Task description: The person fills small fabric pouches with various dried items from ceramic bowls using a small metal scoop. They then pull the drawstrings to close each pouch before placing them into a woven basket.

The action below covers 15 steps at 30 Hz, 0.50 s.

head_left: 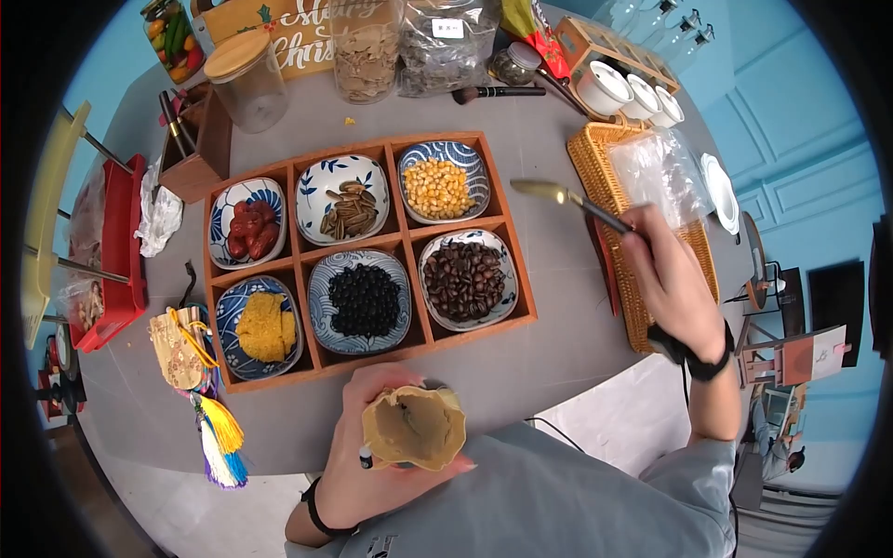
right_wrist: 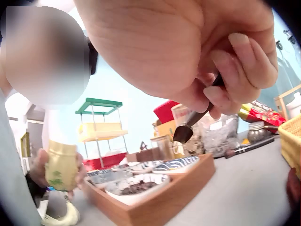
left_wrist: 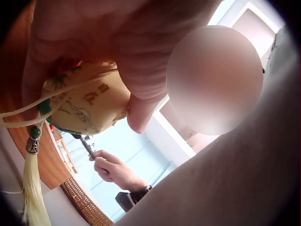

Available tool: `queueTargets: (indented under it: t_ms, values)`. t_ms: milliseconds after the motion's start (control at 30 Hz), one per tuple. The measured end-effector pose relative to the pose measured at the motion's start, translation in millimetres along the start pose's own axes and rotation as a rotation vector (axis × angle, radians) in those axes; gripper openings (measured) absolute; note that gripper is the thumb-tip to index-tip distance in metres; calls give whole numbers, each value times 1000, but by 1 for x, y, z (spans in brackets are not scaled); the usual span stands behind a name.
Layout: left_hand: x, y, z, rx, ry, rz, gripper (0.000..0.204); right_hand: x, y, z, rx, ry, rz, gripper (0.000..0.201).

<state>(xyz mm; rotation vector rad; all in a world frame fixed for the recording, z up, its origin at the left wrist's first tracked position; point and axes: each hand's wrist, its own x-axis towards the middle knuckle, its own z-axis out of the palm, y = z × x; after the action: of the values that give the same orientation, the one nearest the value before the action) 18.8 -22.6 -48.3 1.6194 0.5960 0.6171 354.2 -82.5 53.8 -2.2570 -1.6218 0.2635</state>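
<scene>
My left hand grips a pale yellow cloth pouch, its mouth open and facing up, at the tray's near side. In the left wrist view the pouch shows green print, a cord and a cream tassel. My right hand holds a spoon by its dark handle, over the table between tray and basket. The wooden tray has six patterned bowls: red dates, brown slivers, corn kernels, yellow pieces, black beans and dark brown beans.
A wicker basket with plastic bags stands on the right. Behind the tray are jars, a bag of dried material and a brush. Another tasselled pouch and a red container lie left.
</scene>
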Motion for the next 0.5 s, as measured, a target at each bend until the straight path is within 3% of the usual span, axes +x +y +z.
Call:
queueTargets:
  t_ms: [33, 67, 167, 400, 500]
  values:
    - [0, -4, 1, -11, 19, 3, 99, -9, -10, -3, 46, -45, 33, 17]
    - [-1, -7, 2, -22, 37, 4, 100, -13, -4, 3, -17, 41, -183, 23]
    - [-3, -9, 6, -9, 93, -12, 102, -26, -16, 5, -96, -60, -156, 22]
    - [3, 6, 5, 195, 72, 69, 113, -18, -29, 21, -410, 54, -434, 19]
    - [2, 12, 5, 246, 134, 53, 108, -16, -38, 16, -396, -42, -386, 16]
